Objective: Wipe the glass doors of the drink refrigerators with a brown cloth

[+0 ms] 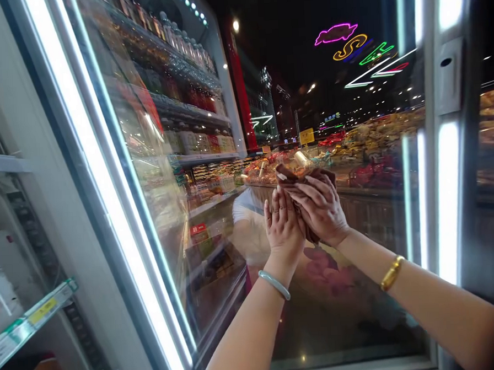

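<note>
My right hand (pixel 322 206) presses a crumpled brown cloth (pixel 287 174) against the glass door (pixel 362 322), its fingers bent over the folds. Close beside it on the left, my left hand (pixel 282 219) lies with its fingers stretched upward and flat to the glass, touching the cloth's edge. A pale bangle circles the left wrist and a gold one the right. Part of the cloth is hidden under the right hand.
Bright light strips (pixel 102 187) run down the door frame. A metal latch (pixel 450 75) sits on the right side. Bottles (pixel 181 39) stand on shelves seen through or mirrored in the glass. At left, an open shelf (pixel 34 317) carries price labels. Neon shapes and piled goods appear as reflections.
</note>
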`<state>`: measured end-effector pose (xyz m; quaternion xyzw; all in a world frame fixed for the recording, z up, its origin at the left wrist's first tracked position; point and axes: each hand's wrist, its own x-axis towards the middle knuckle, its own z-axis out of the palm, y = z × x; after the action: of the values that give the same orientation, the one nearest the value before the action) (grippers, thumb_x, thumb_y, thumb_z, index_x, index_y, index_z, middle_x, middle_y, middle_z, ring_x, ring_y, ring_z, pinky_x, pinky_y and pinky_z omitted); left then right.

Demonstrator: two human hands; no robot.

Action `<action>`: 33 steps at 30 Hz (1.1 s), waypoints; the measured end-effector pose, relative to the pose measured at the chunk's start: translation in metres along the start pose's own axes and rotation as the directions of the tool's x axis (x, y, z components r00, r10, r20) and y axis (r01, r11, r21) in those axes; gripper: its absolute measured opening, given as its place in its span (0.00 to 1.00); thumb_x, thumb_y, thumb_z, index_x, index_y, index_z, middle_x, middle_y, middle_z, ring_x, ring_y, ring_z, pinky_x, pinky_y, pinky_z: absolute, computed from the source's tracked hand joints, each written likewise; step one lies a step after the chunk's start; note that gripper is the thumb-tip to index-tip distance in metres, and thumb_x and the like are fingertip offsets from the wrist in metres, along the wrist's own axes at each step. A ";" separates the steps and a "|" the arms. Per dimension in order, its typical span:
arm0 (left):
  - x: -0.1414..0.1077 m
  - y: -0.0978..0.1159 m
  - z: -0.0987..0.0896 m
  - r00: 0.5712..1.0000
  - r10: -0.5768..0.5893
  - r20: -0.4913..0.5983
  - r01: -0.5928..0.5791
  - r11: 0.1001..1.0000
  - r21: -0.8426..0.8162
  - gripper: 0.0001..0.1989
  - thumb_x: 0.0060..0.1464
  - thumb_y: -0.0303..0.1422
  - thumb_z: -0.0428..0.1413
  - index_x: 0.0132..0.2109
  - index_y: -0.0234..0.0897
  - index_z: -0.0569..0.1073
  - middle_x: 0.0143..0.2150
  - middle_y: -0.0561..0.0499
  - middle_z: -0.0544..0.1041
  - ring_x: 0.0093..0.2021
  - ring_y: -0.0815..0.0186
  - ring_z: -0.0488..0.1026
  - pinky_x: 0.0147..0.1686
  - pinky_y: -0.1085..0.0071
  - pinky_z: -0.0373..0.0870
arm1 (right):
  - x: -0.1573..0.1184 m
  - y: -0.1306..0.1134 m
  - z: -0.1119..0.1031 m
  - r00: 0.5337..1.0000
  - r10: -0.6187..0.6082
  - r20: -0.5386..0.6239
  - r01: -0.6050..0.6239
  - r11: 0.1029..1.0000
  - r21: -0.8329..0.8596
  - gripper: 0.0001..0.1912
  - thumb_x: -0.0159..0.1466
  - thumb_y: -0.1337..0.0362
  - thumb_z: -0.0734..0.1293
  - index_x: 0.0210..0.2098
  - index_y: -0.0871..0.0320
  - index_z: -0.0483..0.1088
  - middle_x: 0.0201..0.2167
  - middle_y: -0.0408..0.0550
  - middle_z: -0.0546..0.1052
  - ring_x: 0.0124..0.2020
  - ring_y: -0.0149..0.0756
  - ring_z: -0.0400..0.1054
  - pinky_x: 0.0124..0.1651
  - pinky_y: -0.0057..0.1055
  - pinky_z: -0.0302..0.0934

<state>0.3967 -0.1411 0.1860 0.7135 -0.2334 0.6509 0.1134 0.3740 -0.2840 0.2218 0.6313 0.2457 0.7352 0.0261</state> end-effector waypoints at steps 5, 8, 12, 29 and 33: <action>-0.009 0.006 0.000 0.999 0.014 0.029 -0.014 1.000 0.009 0.37 0.68 0.29 0.48 0.78 0.28 0.43 0.78 0.37 0.56 0.80 0.57 0.47 0.79 0.49 0.39 | -0.061 0.043 -0.034 0.986 -0.085 0.142 0.077 0.995 0.058 0.20 0.65 0.70 0.71 0.55 0.46 0.77 0.57 0.45 0.78 0.67 0.45 0.65 0.75 0.56 0.58; 0.008 0.018 0.001 0.999 -0.030 0.044 0.030 1.000 -0.002 0.38 0.68 0.30 0.48 0.79 0.28 0.43 0.78 0.37 0.54 0.80 0.56 0.44 0.79 0.47 0.34 | -0.037 0.065 -0.028 0.986 0.166 0.011 -0.165 0.985 -0.044 0.15 0.67 0.67 0.70 0.52 0.49 0.77 0.61 0.51 0.75 0.70 0.51 0.62 0.72 0.61 0.59; 0.027 0.036 0.011 0.995 -0.094 0.029 0.095 0.994 -0.045 0.37 0.68 0.30 0.49 0.78 0.29 0.47 0.79 0.37 0.53 0.80 0.54 0.44 0.79 0.44 0.35 | 0.001 0.055 -0.007 0.980 0.186 -0.074 -0.191 0.979 -0.066 0.17 0.69 0.67 0.67 0.56 0.50 0.76 0.60 0.52 0.75 0.70 0.50 0.60 0.75 0.61 0.55; 0.009 0.089 0.030 0.998 -0.045 0.045 0.050 0.990 -0.132 0.35 0.66 0.30 0.50 0.76 0.25 0.53 0.76 0.34 0.60 0.80 0.52 0.47 0.78 0.43 0.40 | -0.055 0.076 -0.043 0.992 -0.003 0.126 0.002 1.000 0.005 0.20 0.69 0.68 0.66 0.59 0.49 0.73 0.61 0.48 0.75 0.71 0.46 0.60 0.75 0.55 0.58; 0.001 0.101 0.032 0.986 0.082 0.143 -0.062 0.989 -0.137 0.36 0.67 0.30 0.49 0.77 0.26 0.50 0.78 0.36 0.55 0.80 0.56 0.47 0.78 0.46 0.33 | -0.088 0.113 -0.062 0.996 0.049 0.071 -0.045 0.998 -0.050 0.16 0.69 0.67 0.67 0.54 0.48 0.75 0.59 0.50 0.74 0.69 0.49 0.62 0.74 0.61 0.57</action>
<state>0.3763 -0.2438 0.1686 0.7417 -0.3097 0.5829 0.1192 0.3643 -0.4345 0.1807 0.6622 0.2119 0.7180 0.0329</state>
